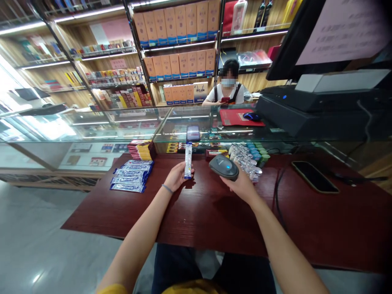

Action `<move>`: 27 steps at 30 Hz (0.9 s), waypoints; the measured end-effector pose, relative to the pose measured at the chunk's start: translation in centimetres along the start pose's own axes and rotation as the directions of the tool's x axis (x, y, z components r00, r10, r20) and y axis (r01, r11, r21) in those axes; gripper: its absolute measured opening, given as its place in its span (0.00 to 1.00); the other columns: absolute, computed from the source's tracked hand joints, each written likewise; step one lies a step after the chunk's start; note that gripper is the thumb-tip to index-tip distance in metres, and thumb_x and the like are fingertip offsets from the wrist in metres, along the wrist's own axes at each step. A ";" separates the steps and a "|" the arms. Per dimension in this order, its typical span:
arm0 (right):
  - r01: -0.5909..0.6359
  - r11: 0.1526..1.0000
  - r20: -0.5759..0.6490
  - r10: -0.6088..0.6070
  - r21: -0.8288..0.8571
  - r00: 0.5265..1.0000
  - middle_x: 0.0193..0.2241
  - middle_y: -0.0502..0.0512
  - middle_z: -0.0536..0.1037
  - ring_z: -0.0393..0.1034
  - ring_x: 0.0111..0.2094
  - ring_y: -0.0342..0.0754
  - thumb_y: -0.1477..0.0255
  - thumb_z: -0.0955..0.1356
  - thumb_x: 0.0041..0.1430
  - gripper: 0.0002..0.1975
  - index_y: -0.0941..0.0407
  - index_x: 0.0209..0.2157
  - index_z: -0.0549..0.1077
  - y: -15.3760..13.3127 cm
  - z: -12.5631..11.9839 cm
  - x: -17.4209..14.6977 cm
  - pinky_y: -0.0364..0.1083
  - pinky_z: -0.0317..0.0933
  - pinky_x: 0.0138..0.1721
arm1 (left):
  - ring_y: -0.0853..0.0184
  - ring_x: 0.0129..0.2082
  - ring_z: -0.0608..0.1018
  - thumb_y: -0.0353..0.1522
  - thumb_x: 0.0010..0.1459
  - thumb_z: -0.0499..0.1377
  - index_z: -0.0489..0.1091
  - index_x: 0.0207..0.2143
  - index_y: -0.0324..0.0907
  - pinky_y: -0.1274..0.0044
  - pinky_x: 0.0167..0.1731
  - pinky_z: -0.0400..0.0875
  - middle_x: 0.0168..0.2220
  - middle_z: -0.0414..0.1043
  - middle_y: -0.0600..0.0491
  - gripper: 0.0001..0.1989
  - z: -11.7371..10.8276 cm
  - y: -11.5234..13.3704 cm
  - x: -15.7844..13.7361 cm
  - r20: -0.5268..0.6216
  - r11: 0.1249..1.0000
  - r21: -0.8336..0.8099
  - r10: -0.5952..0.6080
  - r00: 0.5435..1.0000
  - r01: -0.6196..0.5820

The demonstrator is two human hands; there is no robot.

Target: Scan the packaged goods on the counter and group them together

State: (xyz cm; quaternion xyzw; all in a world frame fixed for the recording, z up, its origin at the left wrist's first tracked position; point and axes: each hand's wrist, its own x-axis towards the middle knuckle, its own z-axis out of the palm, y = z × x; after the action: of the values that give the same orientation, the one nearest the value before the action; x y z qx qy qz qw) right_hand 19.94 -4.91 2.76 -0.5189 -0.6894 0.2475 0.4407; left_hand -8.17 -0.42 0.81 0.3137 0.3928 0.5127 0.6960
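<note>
In my left hand is a slim blue-and-white packet, held upright above the dark red table. My right hand grips a dark barcode scanner with a blue light on top; its head points toward the packet, a short gap apart. Similar blue-and-white packets lie overlapping on the table to the left. Behind them rises a stack of red-and-yellow packs. Small cans or jars with silver, blue and green tops stand in rows just beyond my right hand.
A glass counter runs along the table's far side. A phone and a black cable lie on the right. A monitor looms at upper right. Behind the counter sits a person holding a red phone.
</note>
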 end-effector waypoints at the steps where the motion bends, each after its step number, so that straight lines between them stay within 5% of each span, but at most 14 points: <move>1: 0.004 1.000 0.023 -0.003 -0.011 1.000 0.43 0.55 0.83 0.80 0.45 0.59 0.62 0.73 0.55 0.27 0.50 0.56 0.68 0.0 0.2 -0.1 0.54 0.73 0.44 | 0.65 0.36 0.83 0.35 0.63 0.64 0.75 0.46 0.37 0.77 0.31 0.80 0.44 0.79 0.44 0.12 -0.4 0.1 -0.3 0.003 1.000 -0.024 -0.010 1.000 0.010; 6: -0.013 0.999 0.105 0.018 -0.043 0.994 0.47 0.53 0.82 0.79 0.48 0.58 0.66 0.74 0.53 0.31 0.46 0.59 0.66 0.4 1.0 -0.2 0.55 0.71 0.50 | 0.64 0.37 0.84 0.33 0.65 0.61 0.75 0.47 0.37 0.76 0.32 0.80 0.46 0.79 0.43 0.11 -1.1 0.2 -0.4 0.004 0.997 -0.068 -0.038 0.999 0.038; 19: -0.011 0.996 0.063 0.017 -0.084 0.998 0.43 0.53 0.83 0.80 0.44 0.59 0.65 0.74 0.52 0.28 0.46 0.55 0.70 0.5 1.1 -0.4 0.55 0.72 0.48 | 0.63 0.38 0.84 0.35 0.64 0.64 0.74 0.48 0.38 0.73 0.35 0.81 0.48 0.79 0.42 0.13 -1.4 0.0 -0.1 0.064 0.998 -0.057 -0.027 0.998 0.030; 27: 0.017 0.995 0.052 -0.012 -0.096 0.999 0.43 0.55 0.83 0.79 0.47 0.61 0.61 0.74 0.52 0.27 0.48 0.54 0.69 1.1 1.3 -0.4 0.55 0.71 0.49 | 0.64 0.39 0.83 0.36 0.60 0.68 0.69 0.49 0.41 0.73 0.37 0.80 0.47 0.78 0.46 0.17 -1.2 0.6 -0.4 -0.028 0.991 -0.088 0.102 0.994 -0.104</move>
State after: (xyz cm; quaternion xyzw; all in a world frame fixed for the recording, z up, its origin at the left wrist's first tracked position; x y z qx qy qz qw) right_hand 19.40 -4.73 1.12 -0.5281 -0.7153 0.2240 0.3991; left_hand -9.54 -0.57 0.79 0.2961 0.3609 0.5685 0.6774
